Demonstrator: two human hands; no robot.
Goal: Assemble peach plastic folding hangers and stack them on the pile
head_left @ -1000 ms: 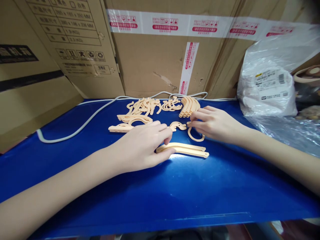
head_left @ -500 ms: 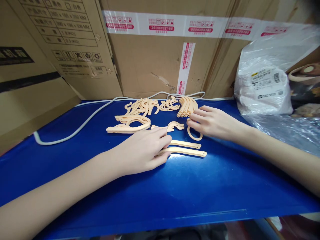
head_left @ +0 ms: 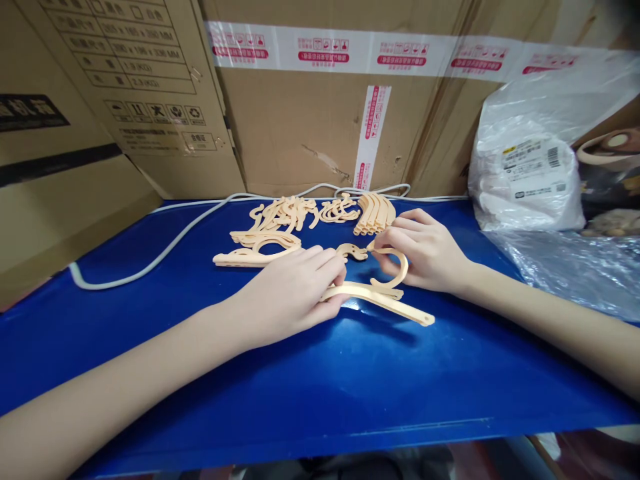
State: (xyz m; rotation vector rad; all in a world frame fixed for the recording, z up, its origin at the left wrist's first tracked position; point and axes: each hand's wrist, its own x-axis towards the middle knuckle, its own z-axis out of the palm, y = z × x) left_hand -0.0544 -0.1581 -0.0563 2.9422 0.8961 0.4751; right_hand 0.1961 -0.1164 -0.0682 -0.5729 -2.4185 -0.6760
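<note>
My left hand (head_left: pixel 295 293) pinches a long beige plastic hanger arm (head_left: pixel 400 309), its holed end tilted up off the surface and pointing right. A second hanger arm (head_left: pixel 394 292) lies just behind it, partly covered. Between the fingers of my right hand (head_left: pixel 425 250) is a curved beige hanger hook (head_left: pixel 403 268), its open end hanging toward the arms. A small curved connector piece (head_left: pixel 353 251) rests between the hands, partly hidden. Left of it lie stacked hanger pieces (head_left: pixel 255 257), close to my left fingers.
Behind the hands are a loose pile of beige parts (head_left: pixel 285 213), several hooks (head_left: pixel 340 209) and a neat stack of arms (head_left: pixel 373 212). A white cable (head_left: pixel 165 257) crosses the blue table (head_left: pixel 320 400). Cardboard boxes (head_left: pixel 300 120) stand behind; a plastic bag (head_left: pixel 530 173) sits right.
My left hand has lifted the front hanger arm and swung its far end to the right. The right hand has picked the hook up off the table.
</note>
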